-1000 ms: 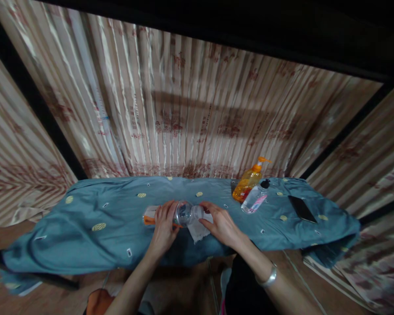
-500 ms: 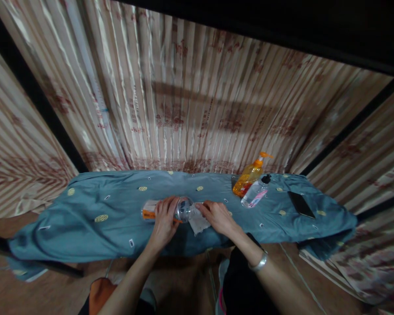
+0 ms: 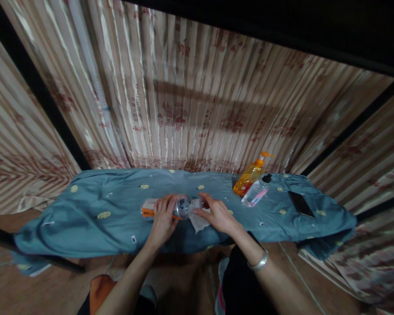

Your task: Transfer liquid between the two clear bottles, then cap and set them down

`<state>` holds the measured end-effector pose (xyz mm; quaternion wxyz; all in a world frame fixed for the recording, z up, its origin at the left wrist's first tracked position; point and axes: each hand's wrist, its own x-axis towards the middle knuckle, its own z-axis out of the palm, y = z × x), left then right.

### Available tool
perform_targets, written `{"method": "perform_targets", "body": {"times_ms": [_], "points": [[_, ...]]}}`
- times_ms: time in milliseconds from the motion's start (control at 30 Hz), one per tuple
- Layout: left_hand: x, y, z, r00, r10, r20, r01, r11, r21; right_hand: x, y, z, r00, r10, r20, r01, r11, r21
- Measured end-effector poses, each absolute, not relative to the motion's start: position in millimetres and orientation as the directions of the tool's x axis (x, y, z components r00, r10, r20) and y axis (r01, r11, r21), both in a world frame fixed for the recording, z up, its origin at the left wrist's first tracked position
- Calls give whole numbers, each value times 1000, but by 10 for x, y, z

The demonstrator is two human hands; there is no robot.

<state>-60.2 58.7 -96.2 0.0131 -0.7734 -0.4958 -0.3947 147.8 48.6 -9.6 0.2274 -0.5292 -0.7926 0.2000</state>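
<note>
A clear plastic bottle [image 3: 182, 207] with a white and orange label lies on its side on the blue cloth, its neck toward the right. My left hand [image 3: 164, 215] is wrapped over the label and holds the bottle down. At the neck end is my right hand [image 3: 217, 215], thumb and forefinger spread apart around the mouth of the bottle. Whether those fingers touch the neck is hard to see. A crumpled white tissue [image 3: 199, 223] lies under the neck, partly covered by the right hand.
Right of the hands, an orange pump bottle [image 3: 247, 180] and a clear pump bottle [image 3: 255, 191] with a black top lean close together. A dark phone [image 3: 301, 204] lies farther right. Black frame posts [image 3: 42, 92] and a striped curtain [image 3: 184, 100] surround the cloth-covered surface [image 3: 95, 197].
The fingers of my right hand have spread from a pinch at the bottle's neck. My left hand keeps its hold, and the bottle stays in about the same place.
</note>
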Motion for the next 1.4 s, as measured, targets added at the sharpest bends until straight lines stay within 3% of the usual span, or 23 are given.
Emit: {"method": "perform_targets", "body": {"times_ms": [233, 400, 500, 600, 667, 767, 933, 1100, 1200, 1267, 1333, 1400], "points": [[-598, 572, -953, 166, 775, 610, 755, -497, 426, 1433, 502, -129, -313, 938, 146, 751, 339, -568], [-630, 609, -935, 92, 784, 614, 713, -482, 509, 1540, 706, -344, -244, 961, 128, 660, 261, -705], [-666, 648, -907, 13, 790, 613, 671, -461, 581, 1588, 746, -641, -72, 995, 67, 834, 97, -543], [-694, 694, -870, -90, 811, 578, 567, -435, 699, 1523, 689, -936, -36, 995, -94, 929, -1, -371], [-698, 723, -854, -154, 833, 531, 482, -406, 776, 1434, 646, -1070, -69, 987, -142, 942, 18, -334], [-685, 755, -855, -210, 864, 458, 397, -353, 847, 1313, 645, -1173, -100, 992, -79, 933, 66, -353], [-686, 789, -876, -248, 906, 344, 245, -285, 927, 1287, 772, -1216, -128, 986, 105, 782, 166, -601], [-688, 805, -827, -267, 923, 277, 88, -262, 961, 1242, 777, -951, -78, 983, 166, 663, 176, -728], [-631, 783, -778, -259, 936, 240, -4, -250, 968, 1056, 717, -632, -19, 919, 395, 413, 367, -833], [-582, 751, -750, -234, 951, 204, -76, -227, 971, 906, 725, -454, -20, 871, 491, 262, 479, -838], [-541, 709, -726, -208, 965, 160, -145, -192, 971, 788, 799, -358, -24, 891, 454, 115, 453, -884], [-515, 664, -703, -180, 977, 116, -204, -153, 967, 731, 913, -344, -33, 958, 284, -98, 280, -955]]}}
